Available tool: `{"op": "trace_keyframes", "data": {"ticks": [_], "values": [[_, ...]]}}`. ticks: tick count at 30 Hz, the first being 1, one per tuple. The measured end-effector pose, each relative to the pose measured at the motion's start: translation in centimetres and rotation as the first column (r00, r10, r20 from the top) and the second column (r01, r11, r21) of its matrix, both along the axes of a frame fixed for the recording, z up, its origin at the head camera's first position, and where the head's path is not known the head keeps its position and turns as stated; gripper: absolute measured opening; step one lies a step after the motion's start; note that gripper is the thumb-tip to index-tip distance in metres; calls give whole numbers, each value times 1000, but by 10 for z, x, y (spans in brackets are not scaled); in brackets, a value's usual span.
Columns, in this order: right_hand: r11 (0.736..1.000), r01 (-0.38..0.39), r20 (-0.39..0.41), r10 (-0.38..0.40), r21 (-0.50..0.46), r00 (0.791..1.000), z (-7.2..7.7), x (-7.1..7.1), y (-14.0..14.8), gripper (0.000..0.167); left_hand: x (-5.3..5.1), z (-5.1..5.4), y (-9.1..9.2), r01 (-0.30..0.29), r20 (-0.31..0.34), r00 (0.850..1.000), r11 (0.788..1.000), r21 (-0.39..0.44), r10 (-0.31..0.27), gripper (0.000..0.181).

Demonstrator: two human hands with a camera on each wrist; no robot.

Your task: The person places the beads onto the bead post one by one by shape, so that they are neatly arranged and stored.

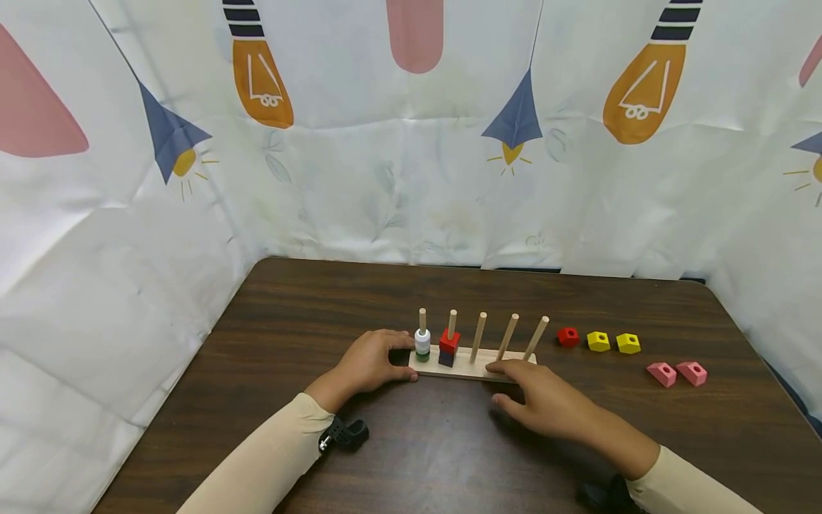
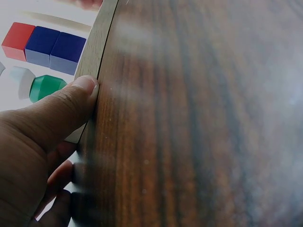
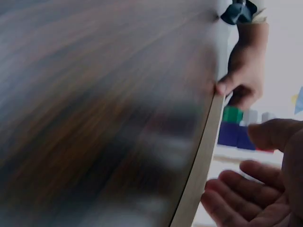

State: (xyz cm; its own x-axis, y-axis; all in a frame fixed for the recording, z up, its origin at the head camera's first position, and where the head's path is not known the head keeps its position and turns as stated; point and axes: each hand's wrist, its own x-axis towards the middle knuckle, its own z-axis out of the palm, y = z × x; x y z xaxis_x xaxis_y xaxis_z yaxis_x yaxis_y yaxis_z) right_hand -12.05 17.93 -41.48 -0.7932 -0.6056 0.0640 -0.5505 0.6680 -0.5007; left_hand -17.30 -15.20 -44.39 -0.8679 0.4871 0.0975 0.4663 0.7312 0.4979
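A pale wooden base [image 1: 467, 369] [image 2: 98, 45] [image 3: 201, 161] with several upright pegs lies on the table. White pieces [image 1: 422, 341] over a green piece [image 2: 46, 87] fill the leftmost peg. The second peg holds a red block [image 1: 449, 341] [image 2: 19, 40] above dark blue blocks [image 1: 446, 358] [image 2: 57, 49]. The other pegs are bare. My left hand [image 1: 367, 360] [image 2: 33, 127] grips the base's left end, thumb on its front edge. My right hand [image 1: 546, 400] [image 3: 255, 191] is at the right end, fingers loosely bent at the base, thumb held apart.
Right of the base lie a red block [image 1: 568, 337] and two yellow blocks [image 1: 599, 341] [image 1: 628, 343]. Two pink slanted blocks [image 1: 662, 374] [image 1: 693, 373] are nearer the front right. A patterned white cloth [image 1: 398, 193] hangs behind the brown table [image 1: 308, 300].
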Motion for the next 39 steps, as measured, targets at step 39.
{"op": "trace_keyframes", "data": {"ticks": [39], "values": [[969,246,-109,-242,16,964,10,-60,113,40,-1,-2,0,2,-7,1000,1000,14,-1,51]]}}
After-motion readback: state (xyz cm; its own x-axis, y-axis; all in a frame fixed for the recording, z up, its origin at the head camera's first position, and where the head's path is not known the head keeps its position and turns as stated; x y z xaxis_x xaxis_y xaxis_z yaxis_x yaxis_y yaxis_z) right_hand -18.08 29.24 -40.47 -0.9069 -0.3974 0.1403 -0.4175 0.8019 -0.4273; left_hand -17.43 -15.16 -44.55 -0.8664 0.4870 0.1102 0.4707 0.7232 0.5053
